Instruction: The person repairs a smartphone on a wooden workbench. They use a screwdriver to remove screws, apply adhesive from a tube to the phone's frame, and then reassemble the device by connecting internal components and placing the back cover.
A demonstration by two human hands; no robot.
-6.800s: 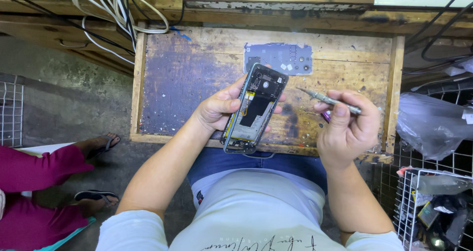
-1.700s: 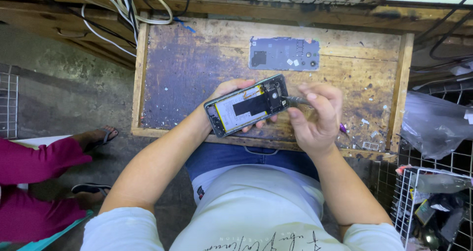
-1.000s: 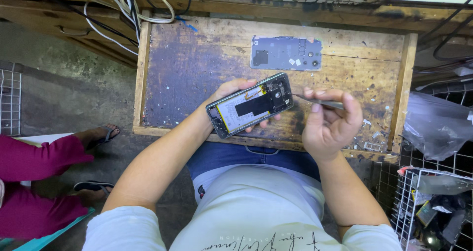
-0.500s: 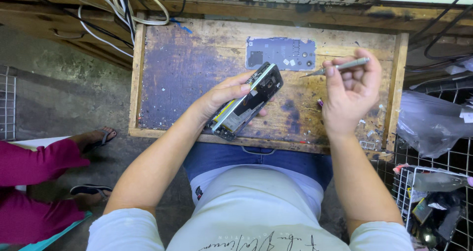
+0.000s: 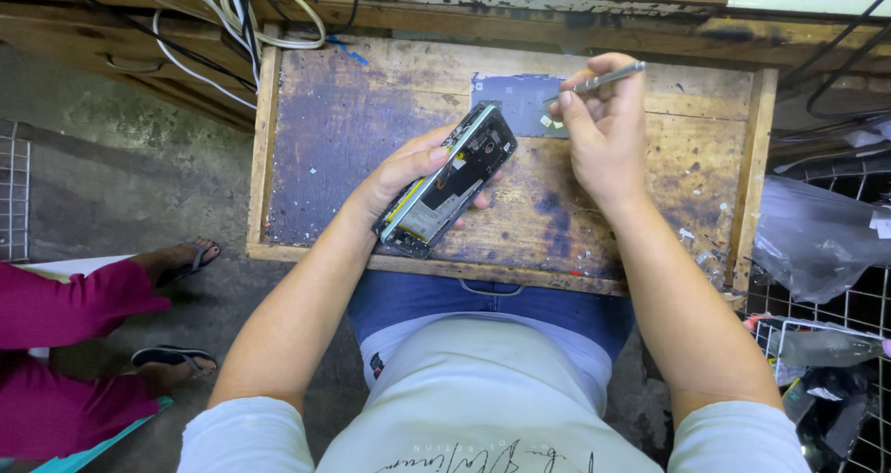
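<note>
Worn wooden tray-table (image 5: 325, 157) w/ raised edges, stained purple-blue. Opened phone (image 5: 445, 181), back off, sits tilted over table centre, gripped round its edges by left hand (image 5: 399, 181). Right hand (image 5: 603, 129) is up by far edge, fingers pinched on thin metal tweezers (image 5: 599, 80), tips over grey back panel (image 5: 515, 102) lying flat. Cables (image 5: 232, 13) top left; wire basket (image 5: 817, 362) at right.

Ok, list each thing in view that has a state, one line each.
Opened phone: back off, insides showing, tilted, held in left hand.
Tweezers: pinched in right hand fingers, tip over the grey panel.
Grey panel: lying flat on wooden tray.
</note>
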